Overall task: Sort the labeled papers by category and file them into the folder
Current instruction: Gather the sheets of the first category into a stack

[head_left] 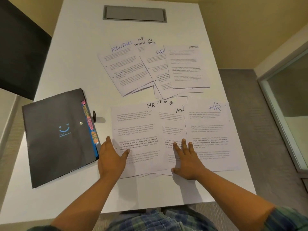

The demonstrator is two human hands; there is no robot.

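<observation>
Printed sheets with handwritten labels lie spread over the white table [70, 64]. A near group holds an HR sheet [135, 124], an ADMIN sheet [173, 124] half covered, and a second HR sheet [211, 127]. A far group shows a FINANCE sheet [126, 67] and an ADMIN sheet [186, 67] among overlapping others. A closed black folder [58, 135] with coloured tabs on its right edge lies at the left. My left hand [111, 159] rests flat on the near HR sheet's left edge, fingers apart. My right hand [188, 162] lies flat on the middle ADMIN sheet, fingers spread.
A grey recessed cable hatch [135, 13] sits at the table's far end. A dark chair back [21, 47] stands at the left. A glass partition [290, 104] and grey carpet are at the right. The table's near edge is close to my body.
</observation>
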